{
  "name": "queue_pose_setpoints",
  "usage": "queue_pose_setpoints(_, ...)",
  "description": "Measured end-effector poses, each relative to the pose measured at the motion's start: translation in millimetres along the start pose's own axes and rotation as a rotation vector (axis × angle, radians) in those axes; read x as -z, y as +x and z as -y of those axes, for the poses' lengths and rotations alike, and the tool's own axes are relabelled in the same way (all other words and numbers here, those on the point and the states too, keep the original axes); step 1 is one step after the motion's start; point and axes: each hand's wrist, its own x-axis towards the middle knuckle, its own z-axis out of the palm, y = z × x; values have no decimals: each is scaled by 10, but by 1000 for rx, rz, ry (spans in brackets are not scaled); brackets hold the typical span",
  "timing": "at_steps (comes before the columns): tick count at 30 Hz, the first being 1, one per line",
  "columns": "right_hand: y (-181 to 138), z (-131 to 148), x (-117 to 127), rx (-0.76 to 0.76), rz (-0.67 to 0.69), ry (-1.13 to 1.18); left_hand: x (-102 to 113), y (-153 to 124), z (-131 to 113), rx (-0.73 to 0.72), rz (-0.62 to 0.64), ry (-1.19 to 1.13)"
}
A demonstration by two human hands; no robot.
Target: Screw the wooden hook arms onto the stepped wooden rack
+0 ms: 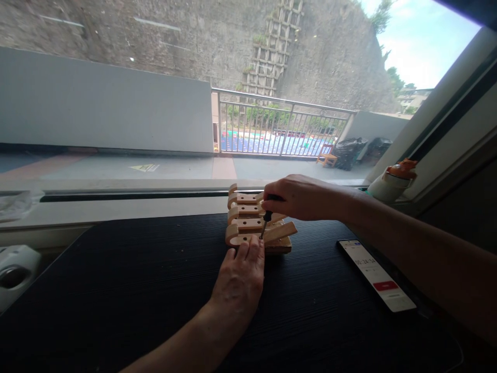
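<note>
A wooden rack with several curved, hook-like slats stands on the black table, and dark holes show along the slats. My right hand is closed around the black handle of a screwdriver. Its metal shaft slants down to the nearest slat, and the tip meets the wood right beside my left fingertips. My left hand grips the near end of the wooden rack with its fingers together; the thumb is hidden. Whether a screw sits under the tip is too small to tell.
A phone showing a running timer lies on the black table to the right. A white bottle with an orange top stands by the window frame. At the left edge is a white object with a round dark opening.
</note>
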Motion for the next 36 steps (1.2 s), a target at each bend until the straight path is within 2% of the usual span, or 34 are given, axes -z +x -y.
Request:
queue_pose_setpoints(7,-31,-36,64,33,15,0,46,16,2,16,31,-10)
queue_pose_setpoints(13,-29,-19,40,67,73,52,25,5,-7,6,8,7)
queue_pose_setpoints(25,-73,-75,45,-11,38,47,55,12,-9,18,17,3)
queue_pose_setpoints(31,-67,-64,111,69,53,87,35,14,-12,23,10,0)
queue_pose_setpoints(36,-17,-16,56,29,3,12,13,4,-1,-4,9,2)
